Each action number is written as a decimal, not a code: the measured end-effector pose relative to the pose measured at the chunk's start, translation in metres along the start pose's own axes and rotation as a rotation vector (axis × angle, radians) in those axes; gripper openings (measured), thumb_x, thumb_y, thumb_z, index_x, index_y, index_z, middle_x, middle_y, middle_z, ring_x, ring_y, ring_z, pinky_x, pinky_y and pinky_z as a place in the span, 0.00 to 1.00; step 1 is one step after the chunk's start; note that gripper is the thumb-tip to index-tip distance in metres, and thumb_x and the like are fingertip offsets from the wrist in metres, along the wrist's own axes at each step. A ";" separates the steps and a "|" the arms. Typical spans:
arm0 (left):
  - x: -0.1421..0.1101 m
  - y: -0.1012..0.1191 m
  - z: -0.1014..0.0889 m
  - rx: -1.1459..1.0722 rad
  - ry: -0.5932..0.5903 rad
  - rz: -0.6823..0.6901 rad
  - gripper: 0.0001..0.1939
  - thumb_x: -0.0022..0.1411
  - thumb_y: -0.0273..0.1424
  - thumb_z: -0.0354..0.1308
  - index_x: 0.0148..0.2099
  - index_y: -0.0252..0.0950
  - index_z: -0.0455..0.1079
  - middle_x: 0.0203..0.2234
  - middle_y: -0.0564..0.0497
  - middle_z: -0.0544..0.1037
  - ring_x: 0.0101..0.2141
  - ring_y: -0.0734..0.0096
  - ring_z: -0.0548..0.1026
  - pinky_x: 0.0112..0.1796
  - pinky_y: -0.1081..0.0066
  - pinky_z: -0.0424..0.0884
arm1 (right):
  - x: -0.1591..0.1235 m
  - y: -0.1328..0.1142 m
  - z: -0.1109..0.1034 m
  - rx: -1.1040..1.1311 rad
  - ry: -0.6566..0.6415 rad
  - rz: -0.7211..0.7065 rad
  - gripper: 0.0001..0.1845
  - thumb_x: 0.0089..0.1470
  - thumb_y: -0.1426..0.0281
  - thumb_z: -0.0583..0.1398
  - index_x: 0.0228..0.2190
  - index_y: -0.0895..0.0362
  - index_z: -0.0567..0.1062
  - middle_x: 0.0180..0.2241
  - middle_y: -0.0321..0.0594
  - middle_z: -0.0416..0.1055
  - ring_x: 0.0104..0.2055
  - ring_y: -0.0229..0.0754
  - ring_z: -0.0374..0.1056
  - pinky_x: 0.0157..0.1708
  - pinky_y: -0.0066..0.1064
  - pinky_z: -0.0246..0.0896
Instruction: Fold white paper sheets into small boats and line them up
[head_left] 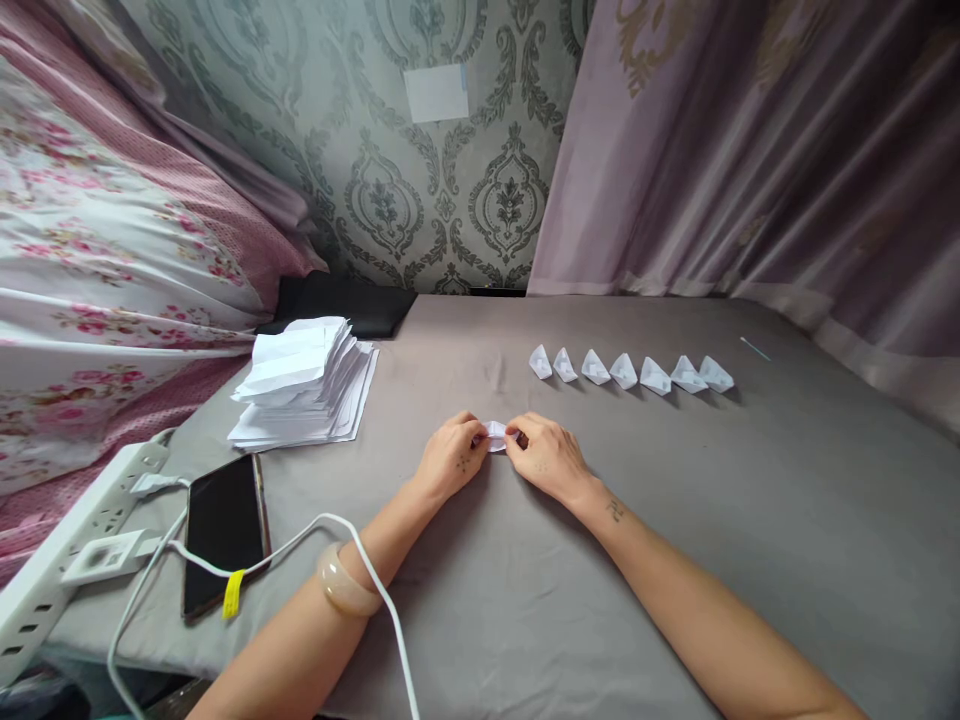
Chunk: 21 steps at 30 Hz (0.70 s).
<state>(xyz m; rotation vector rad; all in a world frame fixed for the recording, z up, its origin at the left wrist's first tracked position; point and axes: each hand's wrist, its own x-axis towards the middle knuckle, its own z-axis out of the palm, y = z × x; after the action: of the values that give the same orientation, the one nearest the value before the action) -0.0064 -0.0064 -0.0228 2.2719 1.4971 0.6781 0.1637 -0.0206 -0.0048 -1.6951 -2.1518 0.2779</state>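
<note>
Between my two hands, low over the grey cloth, is a small piece of folded white paper [495, 436]. My left hand [455, 450] pinches its left end between thumb and fingers. The right end is pinched the same way by my right hand [546, 455]. Fingertips cover both ends, so only the paper's middle shows. Beyond my right hand stands a row of several small folded paper boats [624, 371], pointed at the top. To the left of my left hand lies a tall, uneven stack of white paper sheets [304, 390].
A smartphone [225, 535] and a white power strip [82, 540] with plugged-in chargers lie at the left. Their white cable [367, 560] crosses over my left forearm. A cotton swab [754, 348] lies far right. Behind the stack is a black folded item [375, 308]; curtains [675, 180] hang around.
</note>
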 end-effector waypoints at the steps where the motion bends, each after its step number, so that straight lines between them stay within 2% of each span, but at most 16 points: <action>1: 0.000 0.000 0.000 -0.004 -0.006 0.011 0.08 0.59 0.27 0.52 0.35 0.37 0.73 0.34 0.49 0.74 0.30 0.73 0.71 0.32 0.74 0.65 | 0.001 -0.002 0.000 -0.001 -0.007 0.026 0.09 0.55 0.70 0.54 0.35 0.51 0.74 0.36 0.34 0.73 0.34 0.38 0.68 0.29 0.28 0.52; 4: 0.000 0.001 -0.002 -0.026 -0.016 0.017 0.09 0.58 0.25 0.51 0.34 0.36 0.73 0.33 0.49 0.74 0.30 0.73 0.71 0.32 0.74 0.65 | 0.002 -0.008 0.001 -0.021 -0.032 0.035 0.11 0.54 0.71 0.54 0.36 0.50 0.75 0.38 0.35 0.72 0.37 0.38 0.68 0.29 0.28 0.50; 7: 0.000 0.003 -0.002 -0.086 0.016 0.010 0.09 0.57 0.24 0.51 0.34 0.36 0.73 0.33 0.50 0.74 0.31 0.72 0.71 0.33 0.73 0.66 | 0.002 -0.013 0.002 -0.052 -0.041 0.042 0.10 0.55 0.69 0.54 0.32 0.52 0.76 0.37 0.36 0.72 0.36 0.38 0.68 0.27 0.28 0.48; 10: 0.001 0.006 -0.003 -0.306 0.107 -0.053 0.12 0.53 0.22 0.52 0.39 0.37 0.72 0.35 0.49 0.74 0.35 0.71 0.72 0.33 0.75 0.69 | 0.000 -0.016 0.004 -0.055 0.017 0.072 0.12 0.57 0.68 0.53 0.29 0.53 0.76 0.34 0.36 0.72 0.33 0.36 0.67 0.27 0.28 0.48; 13: 0.001 0.007 -0.003 -0.602 0.172 -0.180 0.20 0.50 0.22 0.53 0.48 0.37 0.66 0.39 0.48 0.74 0.38 0.70 0.74 0.32 0.76 0.71 | -0.005 -0.018 0.006 -0.032 0.105 0.088 0.12 0.57 0.67 0.53 0.30 0.52 0.76 0.33 0.35 0.71 0.32 0.35 0.67 0.26 0.28 0.47; 15: 0.001 0.008 -0.003 -0.732 0.157 -0.249 0.21 0.51 0.24 0.54 0.50 0.35 0.65 0.39 0.47 0.75 0.37 0.70 0.75 0.33 0.75 0.72 | -0.007 -0.020 0.007 -0.019 0.145 0.082 0.11 0.57 0.67 0.54 0.31 0.51 0.76 0.33 0.35 0.70 0.32 0.35 0.66 0.26 0.27 0.47; 17: 0.002 0.008 -0.004 -0.810 0.107 -0.291 0.17 0.53 0.26 0.54 0.46 0.32 0.68 0.35 0.47 0.77 0.34 0.70 0.76 0.34 0.73 0.73 | -0.010 -0.023 0.009 -0.015 0.168 0.069 0.11 0.57 0.68 0.54 0.32 0.51 0.76 0.33 0.35 0.70 0.32 0.34 0.66 0.26 0.27 0.46; 19: 0.002 0.008 -0.003 -0.843 0.072 -0.313 0.13 0.54 0.27 0.51 0.42 0.30 0.71 0.31 0.47 0.78 0.31 0.70 0.76 0.34 0.71 0.72 | -0.011 -0.025 0.010 -0.020 0.179 0.062 0.10 0.57 0.69 0.54 0.31 0.51 0.76 0.32 0.35 0.70 0.31 0.34 0.66 0.26 0.27 0.46; 21: 0.002 0.008 -0.003 -0.836 0.076 -0.305 0.14 0.55 0.27 0.50 0.43 0.30 0.71 0.31 0.47 0.79 0.31 0.70 0.76 0.35 0.71 0.72 | -0.011 -0.026 0.010 -0.029 0.185 0.061 0.10 0.56 0.69 0.55 0.30 0.51 0.76 0.32 0.35 0.70 0.31 0.34 0.66 0.25 0.27 0.46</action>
<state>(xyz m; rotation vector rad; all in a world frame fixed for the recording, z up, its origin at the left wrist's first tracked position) -0.0015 -0.0080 -0.0162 1.3750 1.2193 1.0502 0.1389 -0.0370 -0.0062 -1.7316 -1.9816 0.1023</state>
